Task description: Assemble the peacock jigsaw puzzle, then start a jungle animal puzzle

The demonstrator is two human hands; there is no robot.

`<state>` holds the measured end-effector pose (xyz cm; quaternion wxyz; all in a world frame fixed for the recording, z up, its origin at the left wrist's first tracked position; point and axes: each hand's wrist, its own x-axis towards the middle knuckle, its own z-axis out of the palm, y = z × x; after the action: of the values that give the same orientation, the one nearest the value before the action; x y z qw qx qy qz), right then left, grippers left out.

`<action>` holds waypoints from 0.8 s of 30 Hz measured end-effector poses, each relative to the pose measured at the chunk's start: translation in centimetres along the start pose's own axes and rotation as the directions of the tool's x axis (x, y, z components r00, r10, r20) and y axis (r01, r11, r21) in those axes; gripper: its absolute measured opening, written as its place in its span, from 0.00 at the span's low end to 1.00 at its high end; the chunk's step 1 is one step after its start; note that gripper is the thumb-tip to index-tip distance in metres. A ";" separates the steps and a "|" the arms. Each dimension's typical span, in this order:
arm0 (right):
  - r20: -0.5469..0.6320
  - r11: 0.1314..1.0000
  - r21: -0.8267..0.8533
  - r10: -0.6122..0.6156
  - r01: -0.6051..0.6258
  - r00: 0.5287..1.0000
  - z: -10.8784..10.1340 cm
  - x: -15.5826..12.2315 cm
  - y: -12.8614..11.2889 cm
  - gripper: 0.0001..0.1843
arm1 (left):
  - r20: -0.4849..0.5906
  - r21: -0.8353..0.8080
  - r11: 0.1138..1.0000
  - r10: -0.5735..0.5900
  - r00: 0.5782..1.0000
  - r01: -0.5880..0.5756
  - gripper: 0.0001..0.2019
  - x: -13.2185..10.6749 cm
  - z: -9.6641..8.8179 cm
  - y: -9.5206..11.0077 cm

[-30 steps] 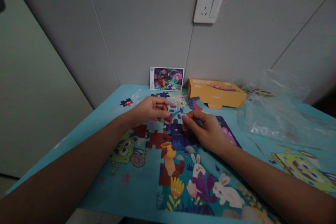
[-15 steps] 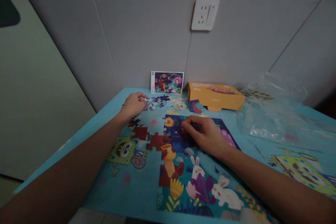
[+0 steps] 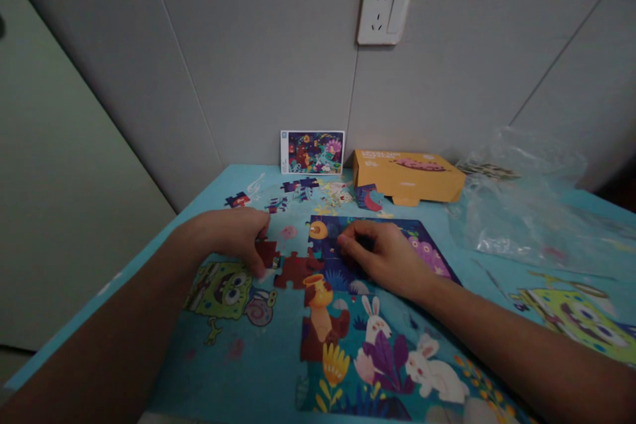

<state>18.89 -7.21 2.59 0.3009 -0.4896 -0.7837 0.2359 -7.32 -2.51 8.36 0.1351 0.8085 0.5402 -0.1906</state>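
My left hand (image 3: 236,233) reaches over the left part of the table, thumb and fingers apart beside a dark red puzzle piece (image 3: 268,253). Its fingers partly cover that piece. To the right, another dark red piece (image 3: 297,269) lies against the left edge of the partly assembled jigsaw puzzle (image 3: 377,324), which shows rabbits, flowers and a bear. My right hand (image 3: 380,248) rests on the puzzle's dark blue upper part. Its thumb and index finger are pinched together, and what they hold, if anything, is hidden.
Several loose puzzle pieces (image 3: 291,193) lie at the back, with a red and blue piece (image 3: 237,199) farther left. A picture card (image 3: 313,152) leans on the wall by a yellow box (image 3: 407,175). Clear plastic bags (image 3: 521,218) lie on the right. The tablecloth (image 3: 218,358) carries cartoon prints.
My left hand has come back from the loose pieces at the rear to the dark red piece. My right hand stays on the puzzle. The view has shifted slightly.
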 end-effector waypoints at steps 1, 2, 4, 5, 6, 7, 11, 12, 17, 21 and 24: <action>0.002 1.000 -0.003 0.003 -0.003 1.000 0.0 0.0 0.0 0.15 | -0.002 0.009 1.000 -0.002 1.000 0.002 0.29 0.0 0.0 0.1; 0.002 1.000 -0.002 0.006 -0.006 1.000 0.0 0.0 -0.1 0.16 | 0.000 0.012 1.000 -0.001 1.000 0.001 0.28 0.0 0.1 0.2; -0.003 1.000 0.005 0.007 -0.007 1.000 0.0 0.1 -0.1 0.16 | 0.025 0.001 1.000 0.018 1.000 -0.018 0.26 0.0 0.1 0.4; -0.006 1.000 0.007 0.005 -0.005 1.000 0.1 0.0 -0.1 0.16 | 0.038 -0.011 1.000 0.028 0.999 -0.028 0.24 0.0 0.1 0.4; -0.006 1.000 0.007 0.003 -0.003 1.000 0.1 0.0 -0.1 0.16 | 0.041 -0.025 0.999 0.037 0.998 -0.036 0.23 0.0 0.1 0.5; -0.007 1.000 0.005 0.001 -0.001 1.000 0.1 0.0 -0.1 0.16 | 0.034 -0.041 0.998 0.043 0.998 -0.042 0.23 0.0 0.1 0.5; 0.011 1.000 -0.005 0.002 -0.002 1.000 0.1 0.1 -0.2 0.16 | -0.015 -0.082 0.996 0.043 0.999 -0.044 0.27 0.0 0.0 0.5; 0.014 1.000 -0.001 0.006 -0.006 1.000 0.1 0.1 -0.2 0.16 | -0.009 -0.092 0.995 0.045 0.999 -0.045 0.27 0.0 0.0 0.5; 0.013 1.000 0.009 0.015 -0.015 1.000 0.1 0.1 -0.1 0.16 | 0.015 -0.104 0.992 0.071 0.997 -0.069 0.24 0.0 -0.3 0.6; 0.021 1.000 -0.018 0.008 -0.007 1.000 0.1 0.0 -0.2 0.16 | -0.022 -0.091 0.989 0.112 0.993 -0.114 0.24 0.1 -0.2 0.6; 0.032 1.000 -0.012 0.012 -0.012 0.999 0.1 0.0 -0.5 0.15 | -0.021 -0.166 0.977 0.129 0.991 -0.130 0.22 0.2 -0.2 0.3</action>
<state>18.55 -7.38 2.86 0.2843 -0.4921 -0.7867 0.2410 -6.95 -2.36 8.46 0.2117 0.8288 0.5011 -0.1314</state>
